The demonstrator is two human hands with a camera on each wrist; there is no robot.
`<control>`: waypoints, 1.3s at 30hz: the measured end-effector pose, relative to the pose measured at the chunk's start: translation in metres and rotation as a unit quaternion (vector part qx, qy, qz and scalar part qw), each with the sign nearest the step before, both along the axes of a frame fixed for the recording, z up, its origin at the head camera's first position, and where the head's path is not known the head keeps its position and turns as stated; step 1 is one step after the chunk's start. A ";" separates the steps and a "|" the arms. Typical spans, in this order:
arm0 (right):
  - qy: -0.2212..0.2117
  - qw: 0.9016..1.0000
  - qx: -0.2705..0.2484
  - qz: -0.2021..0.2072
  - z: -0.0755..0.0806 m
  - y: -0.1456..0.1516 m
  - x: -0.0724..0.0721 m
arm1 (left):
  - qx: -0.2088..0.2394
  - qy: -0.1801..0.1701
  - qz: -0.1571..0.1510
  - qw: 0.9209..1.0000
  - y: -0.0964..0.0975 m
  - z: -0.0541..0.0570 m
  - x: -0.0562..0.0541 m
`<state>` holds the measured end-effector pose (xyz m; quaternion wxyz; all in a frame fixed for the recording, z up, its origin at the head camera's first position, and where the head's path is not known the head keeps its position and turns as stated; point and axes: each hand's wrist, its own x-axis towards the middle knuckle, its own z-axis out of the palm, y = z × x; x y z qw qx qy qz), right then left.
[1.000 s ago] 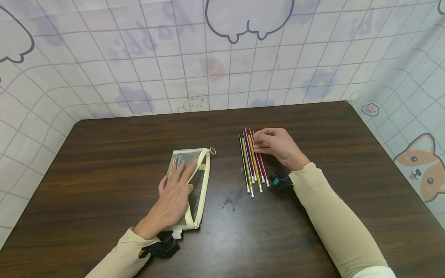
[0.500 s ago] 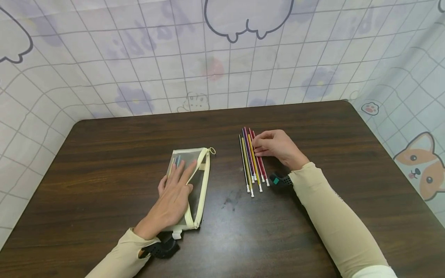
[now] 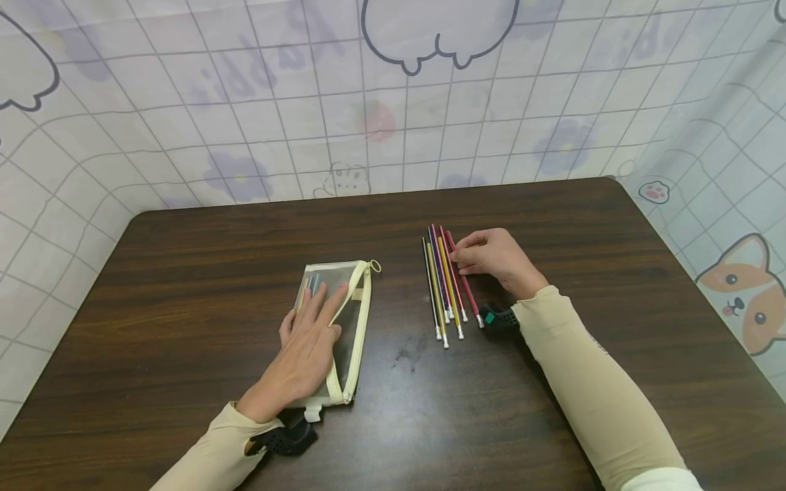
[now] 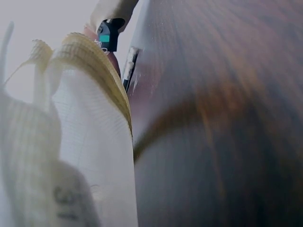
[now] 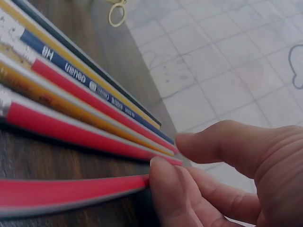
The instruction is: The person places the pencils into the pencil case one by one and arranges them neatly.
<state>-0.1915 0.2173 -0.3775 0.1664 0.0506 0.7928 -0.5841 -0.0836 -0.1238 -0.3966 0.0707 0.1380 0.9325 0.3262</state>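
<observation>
A see-through pencil case (image 3: 350,334) with a pale yellow zip lies left of centre, its zip side gaping. My left hand (image 3: 303,351) rests on it with fingers spread; a few pencils show through beyond the fingertips. Right of the case, several pencils (image 3: 443,300) with white erasers lie side by side: red, yellow, dark blue and dark green. My right hand (image 3: 500,262) is at their far right. In the right wrist view its fingertip touches the end of one red pencil (image 5: 71,194), set apart from the others, while the thumb (image 5: 189,146) stands away from it.
The dark wooden table (image 3: 202,286) ends at a white gridded cloth (image 3: 393,102) with printed drawings, which rises behind and beside it. A ring-shaped zip pull (image 3: 374,266) sticks out from the far corner of the case.
The rightmost red pencil has shifted slightly right, leaving a gap from its neighbour. My right hand has moved a little right and down with it. The left hand stays on the case.
</observation>
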 end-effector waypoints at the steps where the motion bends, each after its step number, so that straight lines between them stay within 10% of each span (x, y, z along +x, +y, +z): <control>1: 0.000 1.000 0.006 -0.001 0.000 0.000 0.000 | 0.000 0.000 0.000 1.000 0.000 0.000 0.000; 19: -0.002 0.988 0.153 0.005 0.004 0.002 0.000 | -0.003 0.001 -0.001 1.000 0.001 -0.001 0.001; 39: -0.004 0.988 0.154 -0.008 0.006 0.002 0.003 | 0.000 0.005 -0.003 1.000 0.002 -0.002 0.001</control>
